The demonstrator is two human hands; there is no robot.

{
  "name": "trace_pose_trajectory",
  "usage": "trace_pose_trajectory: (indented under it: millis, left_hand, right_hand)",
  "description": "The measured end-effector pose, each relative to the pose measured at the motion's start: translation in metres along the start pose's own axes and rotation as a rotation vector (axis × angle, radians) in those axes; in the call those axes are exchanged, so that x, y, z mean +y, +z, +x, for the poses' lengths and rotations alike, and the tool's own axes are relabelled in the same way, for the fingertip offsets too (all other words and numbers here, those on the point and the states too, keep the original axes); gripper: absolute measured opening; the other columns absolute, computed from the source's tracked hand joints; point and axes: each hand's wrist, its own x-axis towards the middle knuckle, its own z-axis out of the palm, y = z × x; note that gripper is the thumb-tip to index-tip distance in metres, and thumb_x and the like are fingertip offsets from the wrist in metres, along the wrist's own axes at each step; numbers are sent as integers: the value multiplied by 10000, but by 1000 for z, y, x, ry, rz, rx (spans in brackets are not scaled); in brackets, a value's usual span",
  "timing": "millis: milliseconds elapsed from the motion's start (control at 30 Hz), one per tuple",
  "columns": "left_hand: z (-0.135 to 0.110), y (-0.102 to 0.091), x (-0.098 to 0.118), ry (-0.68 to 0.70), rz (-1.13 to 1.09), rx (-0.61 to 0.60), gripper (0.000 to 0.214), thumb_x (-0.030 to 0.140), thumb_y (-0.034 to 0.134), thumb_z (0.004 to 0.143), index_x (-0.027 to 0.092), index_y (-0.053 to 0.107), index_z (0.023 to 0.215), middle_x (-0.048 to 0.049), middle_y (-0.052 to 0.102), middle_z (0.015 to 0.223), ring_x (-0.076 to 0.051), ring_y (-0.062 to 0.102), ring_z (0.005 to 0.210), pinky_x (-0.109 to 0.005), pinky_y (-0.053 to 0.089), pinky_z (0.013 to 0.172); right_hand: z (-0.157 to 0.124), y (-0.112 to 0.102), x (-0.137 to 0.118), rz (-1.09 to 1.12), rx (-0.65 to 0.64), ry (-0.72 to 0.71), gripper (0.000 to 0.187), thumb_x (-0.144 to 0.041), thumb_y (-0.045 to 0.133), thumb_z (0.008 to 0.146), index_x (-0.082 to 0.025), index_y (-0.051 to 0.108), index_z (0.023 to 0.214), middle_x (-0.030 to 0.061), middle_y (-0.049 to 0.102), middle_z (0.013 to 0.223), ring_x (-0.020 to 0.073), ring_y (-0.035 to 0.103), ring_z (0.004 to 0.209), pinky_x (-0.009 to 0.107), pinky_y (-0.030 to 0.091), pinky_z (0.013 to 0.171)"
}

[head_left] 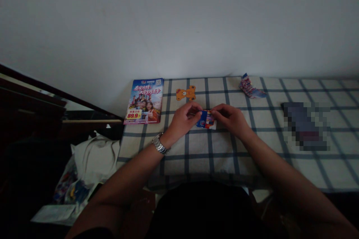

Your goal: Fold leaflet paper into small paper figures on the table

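Observation:
Above the checked cloth (193, 158), a small folded flyer (206, 120), blue with colourful print, is pinched between my two hands. My left hand (185, 117), with a silver watch on its wrist, closes thumb and fingers on the flyer's left edge. At the upper right edge, my right hand (230, 117) grips it between thumb and forefinger. To the left lies a stack of printed flyers (144, 101) marked 89.9. Behind my hands is a brown bear figure (186, 93) on the cloth.
A crumpled or folded colourful paper (251, 89) rests by the wall at the back right. Farther right lies a dark, pixelated object (305, 127). White bags (95, 157) stand left of the table, below a dark wooden edge (56, 89). A pale wall (179, 22) rises behind.

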Motion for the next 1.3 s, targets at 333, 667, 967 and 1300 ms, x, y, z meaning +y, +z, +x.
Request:
trace_pose_trajectory:
  millis: [333,667,967,1300]
  left_hand:
    - [1,1,4,-16,39,-75,256,450,663,1006,204,728,1026,-32,755,937,-162,716,852,-267,561,756]
    - [3,-2,1,-22,53,-28,316,503,646,1008,194,708,986,-37,738,921,-160,690,837,-263,541,747]
    - [3,0,2,-11,48,-48,303,487,639,1012,193,687,956,-24,711,858,-150,668,780,-252,524,698]
    - [4,-3,0,-24,44,-22,288,468,640,1012,189,706,981,-28,724,889,-155,668,798,-259,522,720]
  right_hand:
    - [-3,2,-6,-56,-1,6,292,-520,724,927,-231,760,931,37,787,824,207,702,704,321,523,619]
    - [0,-1,-11,48,17,85,422,-618,706,909,-205,794,896,50,789,784,210,714,696,309,553,630]
    - [0,-4,-10,-121,58,69,434,-611,685,926,-196,795,869,43,770,727,192,688,643,285,483,578]
    - [1,-1,-8,91,-9,158,426,-595,729,886,-194,819,998,57,803,830,216,710,704,315,552,640]
